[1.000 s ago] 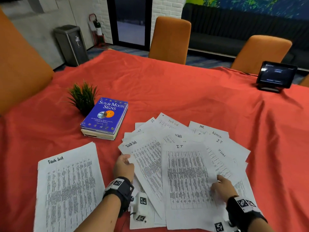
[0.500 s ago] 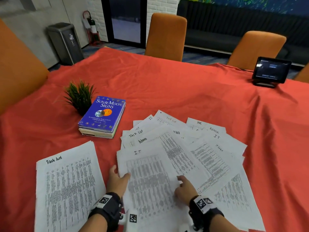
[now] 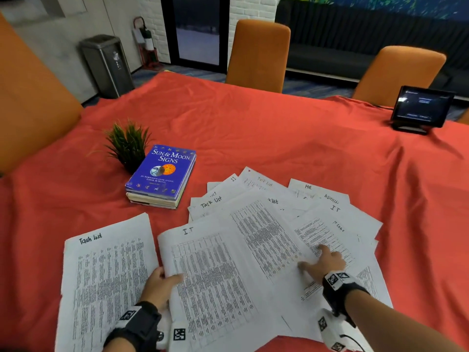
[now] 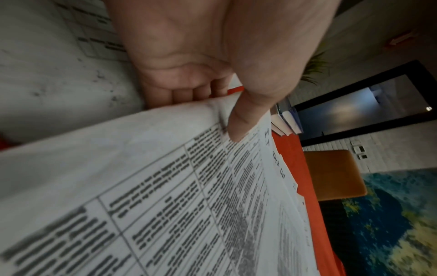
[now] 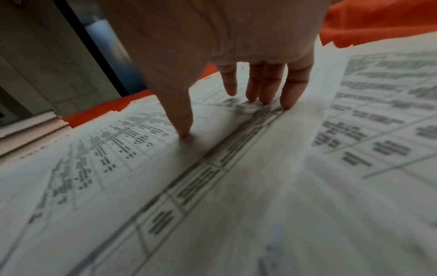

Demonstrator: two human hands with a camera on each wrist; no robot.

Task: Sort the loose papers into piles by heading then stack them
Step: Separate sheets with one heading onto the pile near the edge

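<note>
White printed paper headed "IT" [image 3: 215, 275] sits pinched at its left edge in your left hand [image 3: 160, 285], thumb on top, fingers [image 4: 184, 93] curled beneath. Your right hand [image 3: 323, 262] is spread, straight fingertips [image 5: 287, 104] pressing the fanned loose white sheets [image 3: 291, 219] on the red-clothed desk [image 3: 279, 138]. A separate white "Task list" sheet [image 3: 106, 280] lies just left. Beyond it stand a blue "Sun & Moon Signs" book [image 3: 162, 171] and a small green spiky plant [image 3: 127, 142]; a black tablet [image 3: 421, 107] sits far right.
</note>
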